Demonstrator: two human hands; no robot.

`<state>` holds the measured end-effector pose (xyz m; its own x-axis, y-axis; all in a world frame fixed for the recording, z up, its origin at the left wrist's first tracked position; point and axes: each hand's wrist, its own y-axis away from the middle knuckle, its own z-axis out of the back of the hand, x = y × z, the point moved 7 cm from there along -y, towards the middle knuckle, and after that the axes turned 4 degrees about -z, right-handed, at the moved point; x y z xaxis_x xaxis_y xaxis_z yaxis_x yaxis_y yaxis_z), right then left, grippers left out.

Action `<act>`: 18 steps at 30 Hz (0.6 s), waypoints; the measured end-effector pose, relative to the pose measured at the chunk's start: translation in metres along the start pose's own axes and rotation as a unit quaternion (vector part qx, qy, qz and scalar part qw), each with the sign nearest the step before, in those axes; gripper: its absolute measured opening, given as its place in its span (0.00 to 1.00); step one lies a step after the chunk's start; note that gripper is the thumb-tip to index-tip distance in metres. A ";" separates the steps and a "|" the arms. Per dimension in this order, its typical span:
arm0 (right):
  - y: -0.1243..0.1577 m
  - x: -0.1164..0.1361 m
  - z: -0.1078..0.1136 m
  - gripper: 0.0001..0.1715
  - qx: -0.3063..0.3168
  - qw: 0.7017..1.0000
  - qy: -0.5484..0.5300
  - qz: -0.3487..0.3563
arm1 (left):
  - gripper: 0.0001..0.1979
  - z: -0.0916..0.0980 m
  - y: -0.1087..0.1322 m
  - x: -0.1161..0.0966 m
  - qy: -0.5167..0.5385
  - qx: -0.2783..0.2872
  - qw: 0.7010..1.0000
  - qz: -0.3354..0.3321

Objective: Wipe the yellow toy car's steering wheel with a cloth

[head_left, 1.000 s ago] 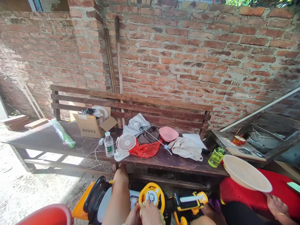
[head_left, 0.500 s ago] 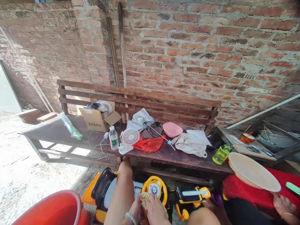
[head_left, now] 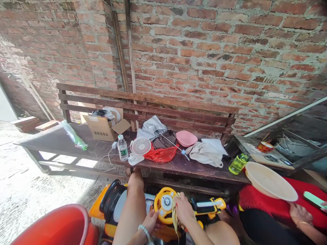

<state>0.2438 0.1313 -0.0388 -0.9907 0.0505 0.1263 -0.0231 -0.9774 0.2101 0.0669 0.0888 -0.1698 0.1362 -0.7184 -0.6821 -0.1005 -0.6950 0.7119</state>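
A yellow toy steering wheel (head_left: 156,200) with a white and grey hub sits on a yellow and black ride-on toy car (head_left: 112,204) between my legs. My left hand (head_left: 150,220), wearing a pale bead bracelet, grips the wheel's lower left rim. On the wheel's right side, my right hand (head_left: 184,208) holds a yellowish cloth (head_left: 174,212) against the rim. Part of the cloth hangs below the fingers. Just right of that hand is a yellow and white toy part (head_left: 211,205) of the car.
A red bucket (head_left: 51,228) stands at lower left. Ahead, a wooden bench (head_left: 199,172) bears a cardboard box (head_left: 100,128), water bottle (head_left: 123,149), white fan (head_left: 140,146) and pink bowl (head_left: 187,138). At right, another person's hand (head_left: 301,214) is beside a cream basin (head_left: 273,182).
My hands have separated from around the bunched cloth. The right has carried it up and right to the wheel's rim; the left has come onto the lower left rim. The view has shifted slightly.
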 end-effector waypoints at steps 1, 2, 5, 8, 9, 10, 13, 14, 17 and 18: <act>-0.004 0.002 0.003 0.27 0.001 1.000 0.007 -0.002 | 0.10 0.000 0.000 0.000 -0.011 0.001 1.000 -0.006; -0.006 0.003 0.003 0.27 0.001 1.000 0.014 -0.003 | 0.11 0.000 -0.001 -0.001 -0.018 0.002 1.000 -0.012; -0.004 0.002 -0.003 0.28 0.001 1.000 0.024 -0.010 | 0.13 -0.001 -0.001 -0.002 -0.016 0.005 1.000 -0.023; 0.008 0.001 -0.018 0.30 0.008 0.999 0.019 -0.031 | 0.11 -0.001 0.000 -0.003 -0.007 -0.002 1.000 -0.021; 0.014 0.002 -0.023 0.30 0.013 0.999 0.017 -0.038 | 0.09 -0.001 0.001 -0.004 -0.004 -0.005 1.000 -0.018; 0.020 0.005 -0.028 0.30 0.020 0.999 0.015 -0.040 | 0.08 -0.002 0.001 -0.004 -0.001 -0.006 1.000 -0.017; 0.037 0.019 -0.037 0.26 0.035 0.999 0.004 -0.020 | 0.09 -0.003 0.003 -0.005 0.015 -0.006 1.000 -0.022; 0.041 0.025 -0.037 0.25 0.039 0.999 0.002 -0.009 | 0.09 -0.003 0.003 -0.004 0.014 -0.006 1.000 -0.025; 0.040 0.037 -0.031 0.22 0.065 0.998 0.006 0.021 | 0.09 -0.003 0.000 -0.002 -0.019 0.003 0.999 -0.045; 0.035 0.038 -0.026 0.21 0.073 0.997 0.011 0.028 | 0.10 -0.003 -0.001 -0.001 -0.035 0.012 0.998 -0.054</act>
<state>0.2017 0.0935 -0.0516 -0.9926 -0.0092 0.1210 0.0505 -0.9381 0.3425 0.0700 0.0906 -0.1690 0.0776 -0.6393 -0.7650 -0.1128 -0.7680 0.6304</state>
